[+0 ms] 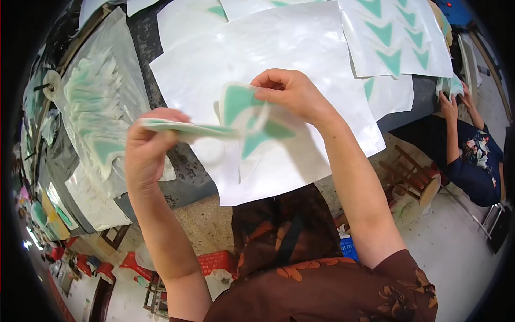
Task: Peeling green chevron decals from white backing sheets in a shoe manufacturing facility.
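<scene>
My left hand (147,147) is closed on a thin stack of green pieces with white edges (188,127), seen nearly edge-on and blurred toward its tip. Between thumb and fingers, my right hand (295,96) pinches the upper corner of a flat green piece with a white border (238,103). Beneath both hands spreads a large glossy white sheet (230,59). Another green pointed shape (257,142) shows below the pinched piece, partly covered and smeared; whether it lies on the sheet I cannot tell.
Left of the sheet, a clear plastic bag (129,80) bears a long overlapping row of similar green-and-white pieces (96,107). White sheets with green arrow shapes (394,35) lie at the far right. A co-worker's hands (453,104) hold material at the table's right end, near a wooden stool (416,182).
</scene>
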A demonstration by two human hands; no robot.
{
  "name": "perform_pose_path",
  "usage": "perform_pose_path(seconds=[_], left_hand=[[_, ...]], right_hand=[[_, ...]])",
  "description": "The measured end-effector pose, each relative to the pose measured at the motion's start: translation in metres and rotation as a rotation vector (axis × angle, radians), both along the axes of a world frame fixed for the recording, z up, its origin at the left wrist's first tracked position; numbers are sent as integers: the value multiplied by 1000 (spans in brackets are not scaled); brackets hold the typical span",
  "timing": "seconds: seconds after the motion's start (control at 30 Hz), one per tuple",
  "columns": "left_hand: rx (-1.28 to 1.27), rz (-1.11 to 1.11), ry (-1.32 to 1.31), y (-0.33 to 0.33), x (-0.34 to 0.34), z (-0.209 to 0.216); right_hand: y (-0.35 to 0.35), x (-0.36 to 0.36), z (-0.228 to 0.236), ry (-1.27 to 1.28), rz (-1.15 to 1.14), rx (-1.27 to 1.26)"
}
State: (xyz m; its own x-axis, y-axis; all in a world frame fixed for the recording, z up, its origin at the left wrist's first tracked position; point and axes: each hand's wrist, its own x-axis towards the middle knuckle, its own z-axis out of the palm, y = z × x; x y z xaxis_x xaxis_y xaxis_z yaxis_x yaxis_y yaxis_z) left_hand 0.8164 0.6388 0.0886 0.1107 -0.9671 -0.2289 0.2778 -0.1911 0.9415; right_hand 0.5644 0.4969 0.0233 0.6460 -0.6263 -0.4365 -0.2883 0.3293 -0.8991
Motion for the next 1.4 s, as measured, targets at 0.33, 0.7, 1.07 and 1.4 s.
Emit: perform_pose_path(seconds=[0.33, 0.7, 1.07, 1.4], left_hand=[[379, -109, -333, -36, -55, -11], [391, 263, 347, -28, -41, -33], [315, 446, 399, -30, -29, -51], [298, 234, 146, -15, -52, -20]], right_hand=[[-3, 8, 17, -129, 99, 25], [6, -44, 9, -79, -29, 172], [41, -24, 33, 216, 192, -396], [37, -16, 78, -113, 164, -179]])
